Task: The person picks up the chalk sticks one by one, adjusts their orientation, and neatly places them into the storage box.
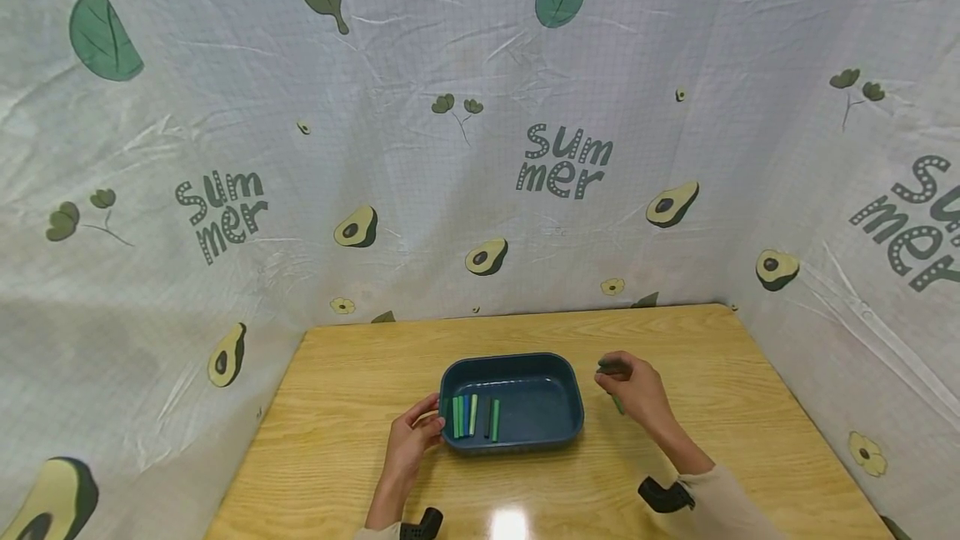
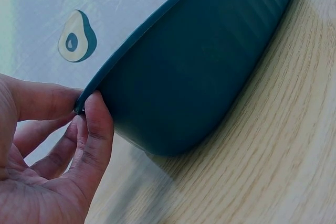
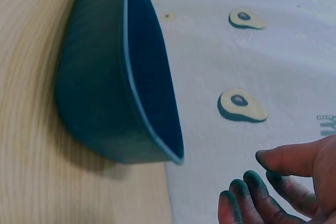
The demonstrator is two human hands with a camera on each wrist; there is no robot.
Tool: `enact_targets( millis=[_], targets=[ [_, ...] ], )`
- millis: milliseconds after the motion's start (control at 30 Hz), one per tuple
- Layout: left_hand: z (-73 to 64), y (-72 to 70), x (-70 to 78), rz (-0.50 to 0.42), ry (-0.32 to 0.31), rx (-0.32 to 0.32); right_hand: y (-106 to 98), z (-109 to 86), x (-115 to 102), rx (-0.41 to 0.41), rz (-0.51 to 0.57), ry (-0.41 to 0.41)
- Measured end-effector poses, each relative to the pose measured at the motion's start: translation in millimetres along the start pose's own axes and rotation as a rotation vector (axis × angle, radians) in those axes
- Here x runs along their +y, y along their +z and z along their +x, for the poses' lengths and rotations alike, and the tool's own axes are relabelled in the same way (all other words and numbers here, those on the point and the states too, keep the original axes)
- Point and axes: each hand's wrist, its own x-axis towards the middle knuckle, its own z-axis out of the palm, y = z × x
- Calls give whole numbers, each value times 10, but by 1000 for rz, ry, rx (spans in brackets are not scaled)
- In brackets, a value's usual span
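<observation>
A dark blue rectangular bin (image 1: 545,407) stands on the table. Several thin coloured sticks like chalk or pastels lie in its left half: green, blue (image 1: 466,415), pale yellow-green and dark ones. My left hand (image 1: 415,435) pinches the bin's left rim between thumb and fingers, as the left wrist view shows closely. To the right of the bin, apart from it, is my right hand (image 1: 636,387). Its fingertips (image 3: 254,180) are stained dark green, with nothing visible between thumb and fingers. A green stick (image 1: 618,404) shows just below this hand; whether the hand touches it is unclear.
The wooden table (image 1: 360,365) reaches back to a pale sheet (image 1: 420,165) printed with leaves and avocados. More of the sheet hangs at the left and right sides. Each wrist wears a black device (image 1: 665,495).
</observation>
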Motion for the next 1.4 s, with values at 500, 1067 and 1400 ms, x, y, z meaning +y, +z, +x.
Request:
enact_targets(
  millis=[500,1067,1400],
  targets=[
    [-2,2,-9,-12,-21,-4,-48,-23,227,146,-72,3],
    [20,-8,-17,-10,-10,-1,71,-3,545,322,-11,88],
    [0,-7,16,8,-13,-6,194,29,706,439,27,138]
  ],
)
